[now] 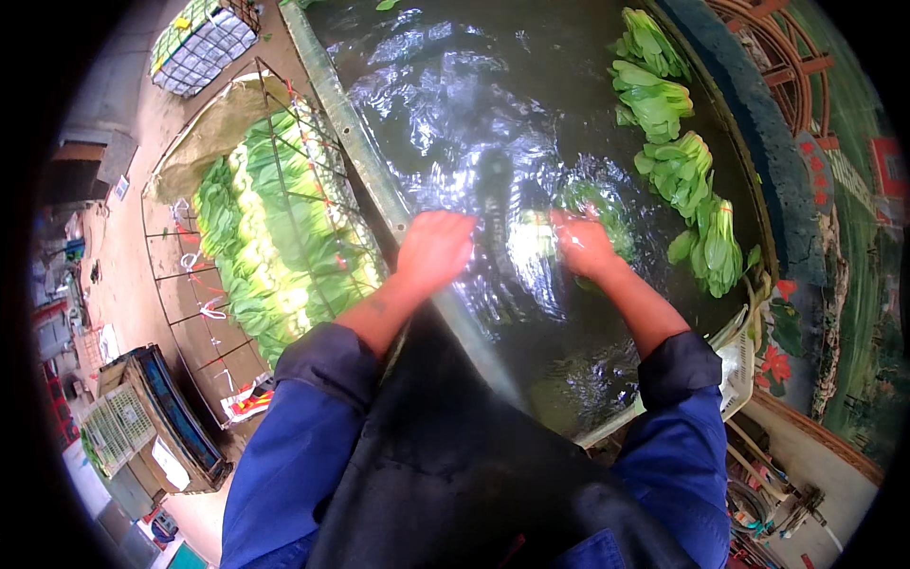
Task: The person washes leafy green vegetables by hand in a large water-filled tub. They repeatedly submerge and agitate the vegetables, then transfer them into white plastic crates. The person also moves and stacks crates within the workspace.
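You're leaning over a big tank of dark, rippling water with a pale grey metal rim [358,142], and it fills the upper middle of the frame. A brown, dirt-looking floor [118,275] runs down the left side. There's a dark wire-framed rack [194,318] left of centre, loaded with rows of green leafy vegetables with pale stems [275,218], and another wire crate, boxy and packed full [204,47], up at the upper left. A white plastic basket [737,365] sits by the tank's corner at lower right, and a wall painted with red flowers [775,360] is at the right edge.

Your left grip [436,251] is by the rim near the middle of the frame, blurry, fingers pointing over the water; can't tell if it's open or closed, or if anything's in it. Your right grip [583,245] is right of centre, down at a wet green bunch with pale stems [533,237]. Looks like it's touching, but splash and blur hide whether the fingers are wrapped round it.

That bunch lies at the water's surface, stems toward the left, leaves toward the right, all smeared by glare. Four bright green leafy bunches [678,175] float in a line along the tank's right side.
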The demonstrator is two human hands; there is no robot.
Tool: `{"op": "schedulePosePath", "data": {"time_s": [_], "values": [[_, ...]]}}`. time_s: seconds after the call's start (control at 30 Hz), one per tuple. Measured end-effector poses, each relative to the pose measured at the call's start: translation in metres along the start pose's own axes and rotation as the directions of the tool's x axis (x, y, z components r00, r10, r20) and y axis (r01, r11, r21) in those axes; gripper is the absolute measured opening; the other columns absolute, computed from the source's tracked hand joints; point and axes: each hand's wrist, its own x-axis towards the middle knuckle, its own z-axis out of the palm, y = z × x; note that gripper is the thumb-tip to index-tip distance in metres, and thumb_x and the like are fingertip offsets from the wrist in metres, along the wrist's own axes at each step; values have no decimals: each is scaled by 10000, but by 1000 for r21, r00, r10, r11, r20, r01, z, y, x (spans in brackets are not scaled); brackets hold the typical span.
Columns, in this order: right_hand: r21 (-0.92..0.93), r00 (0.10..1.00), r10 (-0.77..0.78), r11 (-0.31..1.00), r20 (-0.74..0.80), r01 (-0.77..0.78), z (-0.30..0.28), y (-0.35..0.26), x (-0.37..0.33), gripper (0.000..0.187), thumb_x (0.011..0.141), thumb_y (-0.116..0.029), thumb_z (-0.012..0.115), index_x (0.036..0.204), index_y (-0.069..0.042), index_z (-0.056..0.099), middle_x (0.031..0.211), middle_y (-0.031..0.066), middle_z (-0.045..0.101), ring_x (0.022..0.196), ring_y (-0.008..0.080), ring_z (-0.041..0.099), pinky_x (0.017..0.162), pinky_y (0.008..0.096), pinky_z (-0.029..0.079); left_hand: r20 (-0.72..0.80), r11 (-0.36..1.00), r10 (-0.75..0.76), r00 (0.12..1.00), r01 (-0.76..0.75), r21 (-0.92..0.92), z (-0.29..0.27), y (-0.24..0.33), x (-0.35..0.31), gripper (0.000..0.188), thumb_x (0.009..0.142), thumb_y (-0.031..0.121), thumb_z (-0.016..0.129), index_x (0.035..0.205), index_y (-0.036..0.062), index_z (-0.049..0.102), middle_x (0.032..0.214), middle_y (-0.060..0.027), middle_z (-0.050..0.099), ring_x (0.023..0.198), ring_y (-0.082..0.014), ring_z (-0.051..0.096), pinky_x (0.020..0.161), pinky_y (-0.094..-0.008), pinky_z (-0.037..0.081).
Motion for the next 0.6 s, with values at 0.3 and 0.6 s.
{"op": "schedulePosePath", "data": {"time_s": [0.3,0.6], "values": [[212,965,-202,948,-166,235,22,-82,15,519,807,-151,666,1310,-71,565,1188,184,658,1179,369,604,1176,539,328,-43,999,-52,998,51,-18,-4,-5,-6,313,861,108,621,1169,63,657,1056,-97,679,1043,-293,625,928,-425,466],[659,852,437,736,-287,-155,-47,-131,-21,699,664,-81,831,1314,-102,575,1245,146,648,1222,372,570,1096,452,416,-4,525,-446,895,258,-811,-3,-24,-4,366,1068,274,517,1293,2,610,1196,-117,692,1138,-223,648,1020,-353,477]]}}
